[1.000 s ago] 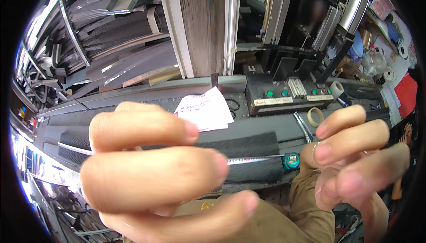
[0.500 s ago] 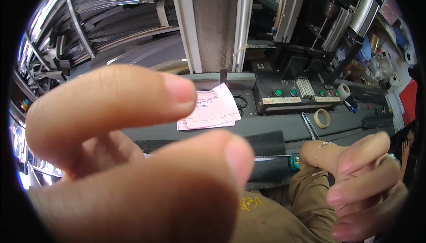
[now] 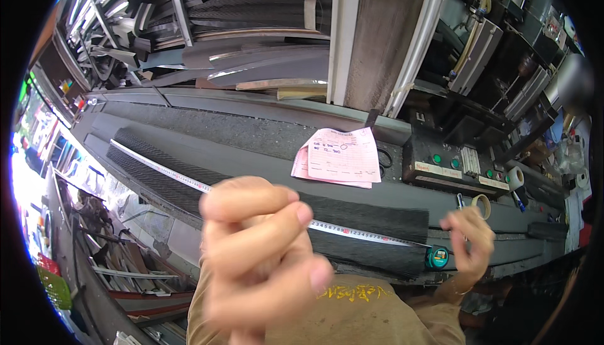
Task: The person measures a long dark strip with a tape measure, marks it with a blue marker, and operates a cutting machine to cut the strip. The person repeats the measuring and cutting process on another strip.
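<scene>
A tape measure (image 3: 436, 257) lies stretched along a long dark strip (image 3: 352, 216) on the workbench (image 3: 251, 132). The left hand (image 3: 261, 254) is raised, loosely clenched and empty; the right hand (image 3: 470, 239) hovers half-open by the case. Keeping the blade flat should give a true reading.

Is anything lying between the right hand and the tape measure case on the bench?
Nothing visible does. The right hand hangs open just above and right of the green tape measure case, with only bare bench between them. The roll of masking tape sits behind the hand, off that path.
</scene>
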Tool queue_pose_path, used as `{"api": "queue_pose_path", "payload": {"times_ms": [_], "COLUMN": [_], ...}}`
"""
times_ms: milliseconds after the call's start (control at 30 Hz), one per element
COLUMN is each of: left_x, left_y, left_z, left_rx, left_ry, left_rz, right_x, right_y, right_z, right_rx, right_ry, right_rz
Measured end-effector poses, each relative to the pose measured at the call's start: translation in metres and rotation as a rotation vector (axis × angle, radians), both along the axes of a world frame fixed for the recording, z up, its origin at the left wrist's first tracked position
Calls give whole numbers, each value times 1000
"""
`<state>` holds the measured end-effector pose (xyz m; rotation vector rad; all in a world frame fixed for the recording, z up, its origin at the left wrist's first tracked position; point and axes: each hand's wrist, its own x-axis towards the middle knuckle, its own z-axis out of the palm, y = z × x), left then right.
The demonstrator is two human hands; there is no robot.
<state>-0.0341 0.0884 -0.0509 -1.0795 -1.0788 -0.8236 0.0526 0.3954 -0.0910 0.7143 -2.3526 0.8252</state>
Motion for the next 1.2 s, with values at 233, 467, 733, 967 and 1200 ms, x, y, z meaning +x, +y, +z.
{"api": "queue_pose_path", "payload": {"times_ms": [233, 467, 733, 967, 1200], "left_x": [-28, 8, 12, 30, 48], "left_y": [10, -1, 25, 54, 79], "left_z": [-172, -223, -227, -229, -218], "left_rx": [-797, -993, -1023, -974, -1002], "left_ry": [-1066, -1137, -1047, -997, -1129], "left_rz": [93, 224, 350, 114, -19], "right_x": [44, 68, 48, 14, -21], "right_y": [87, 162, 163, 303, 441], "right_z": [-119, -163, -160, -163, -192], "right_rx": [-217, -56, -189, 198, 344], "right_ry": [-711, -426, -560, -452, -552], "right_rz": [-822, -1059, -942, -1259, -1433]}}
